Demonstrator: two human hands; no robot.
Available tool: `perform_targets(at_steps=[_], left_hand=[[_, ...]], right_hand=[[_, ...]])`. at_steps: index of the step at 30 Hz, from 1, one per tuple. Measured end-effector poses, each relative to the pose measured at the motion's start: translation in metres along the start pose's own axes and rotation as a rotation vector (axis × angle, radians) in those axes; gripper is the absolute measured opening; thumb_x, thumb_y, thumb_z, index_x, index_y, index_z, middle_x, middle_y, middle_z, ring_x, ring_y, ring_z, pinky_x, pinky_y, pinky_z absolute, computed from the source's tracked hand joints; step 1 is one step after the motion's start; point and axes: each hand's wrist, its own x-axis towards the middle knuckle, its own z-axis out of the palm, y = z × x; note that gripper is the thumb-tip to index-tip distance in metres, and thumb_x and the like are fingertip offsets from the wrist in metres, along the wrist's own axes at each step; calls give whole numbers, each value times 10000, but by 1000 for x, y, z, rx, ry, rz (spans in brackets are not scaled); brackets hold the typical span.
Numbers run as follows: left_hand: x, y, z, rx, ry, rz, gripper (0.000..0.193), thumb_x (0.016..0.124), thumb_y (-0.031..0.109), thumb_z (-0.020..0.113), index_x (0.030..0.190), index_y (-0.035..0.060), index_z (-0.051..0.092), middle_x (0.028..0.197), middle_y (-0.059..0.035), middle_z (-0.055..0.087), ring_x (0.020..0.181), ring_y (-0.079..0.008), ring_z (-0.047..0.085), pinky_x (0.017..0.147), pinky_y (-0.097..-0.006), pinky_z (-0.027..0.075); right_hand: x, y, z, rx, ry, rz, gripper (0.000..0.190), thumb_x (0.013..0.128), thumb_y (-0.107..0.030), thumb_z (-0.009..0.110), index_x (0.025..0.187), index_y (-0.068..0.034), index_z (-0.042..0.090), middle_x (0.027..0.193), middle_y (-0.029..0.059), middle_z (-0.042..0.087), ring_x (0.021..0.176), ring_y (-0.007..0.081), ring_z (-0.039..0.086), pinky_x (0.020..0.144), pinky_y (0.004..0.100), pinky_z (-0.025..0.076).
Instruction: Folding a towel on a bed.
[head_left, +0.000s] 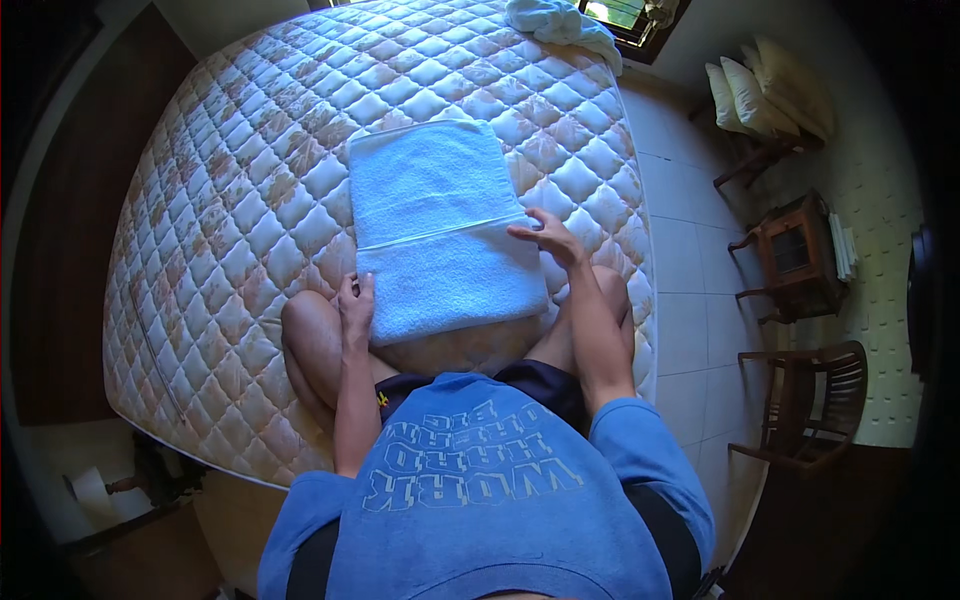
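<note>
A light-blue terry towel (450, 277) lies folded into a flat, roughly rectangular shape on the quilted mattress (247, 217). Two hemmed edges meet in a slightly slanted line across its middle. My left hand (356, 304) is at the towel's lower left edge, with the thumb along the border and the fingers curled beside it; whether cloth is pinched there is hidden. At the right edge, by the middle line, my right hand (553, 236) has its thumb over the towel and its fingers spread apart from it. My crossed legs flank the towel's near end.
A crumpled pale cloth (559, 26) lies at the mattress's far right corner. Beyond the right edge is a tiled floor (679, 262), with pillows (750, 94) on a wooden seat, a small wooden cabinet (795, 251) and a wooden chair (810, 405). A dark headboard-like panel (75, 247) stands left.
</note>
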Motion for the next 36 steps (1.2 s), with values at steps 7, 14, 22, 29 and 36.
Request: perform_targets(at_steps=[7, 14, 22, 29, 36], left_hand=[[-20, -11, -1, 378, 100, 213, 390, 922, 342, 545, 1023, -26, 624, 966, -225, 650, 888, -312, 625, 801, -404, 478], [-43, 19, -4, 498, 17, -111, 455, 912, 396, 519, 1005, -44, 589, 992, -323, 609, 954, -490, 575, 836, -507, 451], [-55, 17, -5, 516, -5, -47, 438, 896, 375, 552, 972, -56, 581, 961, -336, 607, 928, -490, 581, 819, -512, 457], [-72, 27, -12, 576, -28, 20, 409, 863, 347, 617, 988, -40, 577, 949, -313, 621, 897, -478, 593, 794, -496, 469], [-67, 8, -18, 474, -69, 124, 398, 822, 309, 681, 985, -36, 567, 920, -285, 633, 876, -443, 616, 767, -461, 477]], right_hand=[[-42, 29, 27, 211, 85, 64, 714, 707, -382, 820, 1197, 30, 502, 1031, 126, 618, 920, 179, 601, 787, 294, 485], [-71, 31, 49, 1, 403, 46, 717, 707, -359, 818, 1189, 55, 485, 1060, 158, 613, 959, 220, 601, 824, 322, 487], [-80, 34, 58, -67, 430, 68, 672, 722, -327, 813, 1169, 58, 492, 1035, 178, 626, 935, 226, 614, 817, 328, 495], [-93, 30, 62, -72, 390, 50, 649, 715, -329, 806, 1142, 50, 499, 1014, 230, 642, 948, 283, 636, 815, 373, 496], [-92, 48, 61, -159, 397, 93, 626, 724, -329, 797, 1116, 60, 502, 986, 249, 645, 936, 318, 645, 810, 386, 501]])
